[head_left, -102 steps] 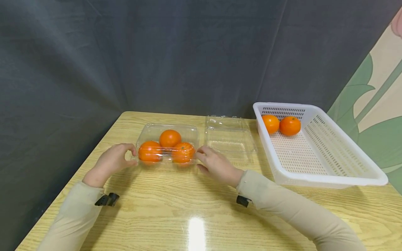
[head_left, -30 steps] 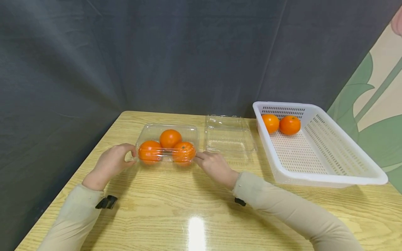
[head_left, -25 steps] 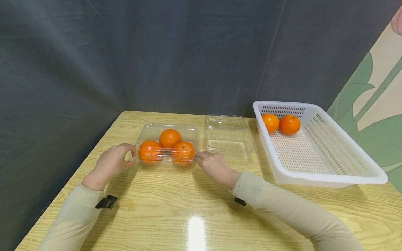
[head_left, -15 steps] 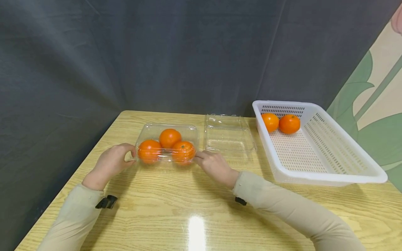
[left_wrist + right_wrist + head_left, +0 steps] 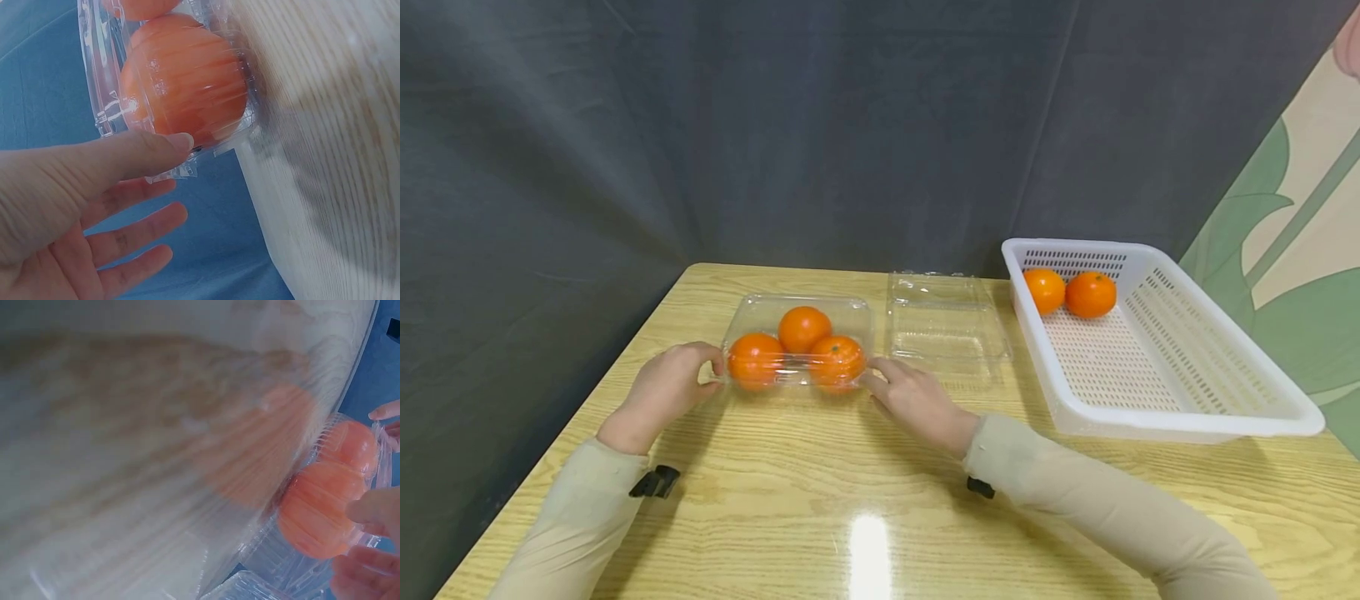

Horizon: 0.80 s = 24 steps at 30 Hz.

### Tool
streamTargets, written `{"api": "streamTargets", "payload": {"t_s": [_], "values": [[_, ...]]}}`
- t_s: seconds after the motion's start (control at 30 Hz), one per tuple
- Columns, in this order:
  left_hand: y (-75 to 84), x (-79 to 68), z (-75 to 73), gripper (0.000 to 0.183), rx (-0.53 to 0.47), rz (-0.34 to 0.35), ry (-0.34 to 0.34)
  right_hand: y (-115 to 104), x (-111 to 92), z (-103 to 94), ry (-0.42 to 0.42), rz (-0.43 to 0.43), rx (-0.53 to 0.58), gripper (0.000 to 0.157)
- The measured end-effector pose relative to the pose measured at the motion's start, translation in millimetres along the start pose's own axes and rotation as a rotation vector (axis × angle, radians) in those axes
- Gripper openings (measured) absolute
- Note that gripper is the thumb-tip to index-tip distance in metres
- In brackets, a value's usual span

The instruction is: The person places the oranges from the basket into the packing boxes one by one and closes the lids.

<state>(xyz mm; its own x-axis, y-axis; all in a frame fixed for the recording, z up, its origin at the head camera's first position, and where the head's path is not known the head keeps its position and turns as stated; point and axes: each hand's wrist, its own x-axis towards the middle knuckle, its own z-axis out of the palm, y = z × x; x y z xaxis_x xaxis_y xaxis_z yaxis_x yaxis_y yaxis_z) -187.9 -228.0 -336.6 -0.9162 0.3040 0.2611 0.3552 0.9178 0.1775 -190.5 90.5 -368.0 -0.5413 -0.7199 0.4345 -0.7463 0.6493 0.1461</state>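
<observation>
Three oranges (image 5: 805,327) sit in a clear plastic clamshell box (image 5: 842,308) on the table in the head view. Plastic shows over the front two. My left hand (image 5: 668,387) pinches the box's front left corner between thumb and index finger; its other fingers stay stretched out, as the left wrist view shows. At the front right corner is my right hand (image 5: 917,402), its thumb (image 5: 369,509) and fingers spread apart beside the near orange (image 5: 319,512) in the right wrist view.
A second clear clamshell box (image 5: 947,321) lies with its lid folded back, right of the filled one. Farther right stands a white perforated basket (image 5: 1187,425) with two oranges (image 5: 1091,295) in its far left corner. A dark cloth (image 5: 865,133) hangs behind the wooden table (image 5: 775,500).
My right thumb and fingers, close together half a second ago at the box's right corner, have spread apart. The left hand keeps its pinch, and the oranges stay in the box.
</observation>
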Motion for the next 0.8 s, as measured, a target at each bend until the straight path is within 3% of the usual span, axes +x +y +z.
{"api": "streamTargets", "payload": {"t_s": [0.47,0.8], "values": [[1.8,2.7,-4.1,0.017,0.003,-0.002,-0.067,-5.0,-1.4,-3.4,-0.061,0.053,0.003,0.032],[0.9,3.7,-4.4,0.014,0.007,0.012,-0.072,-6.5,-0.6,-5.4,-0.08,0.055,0.022,0.034]]}}
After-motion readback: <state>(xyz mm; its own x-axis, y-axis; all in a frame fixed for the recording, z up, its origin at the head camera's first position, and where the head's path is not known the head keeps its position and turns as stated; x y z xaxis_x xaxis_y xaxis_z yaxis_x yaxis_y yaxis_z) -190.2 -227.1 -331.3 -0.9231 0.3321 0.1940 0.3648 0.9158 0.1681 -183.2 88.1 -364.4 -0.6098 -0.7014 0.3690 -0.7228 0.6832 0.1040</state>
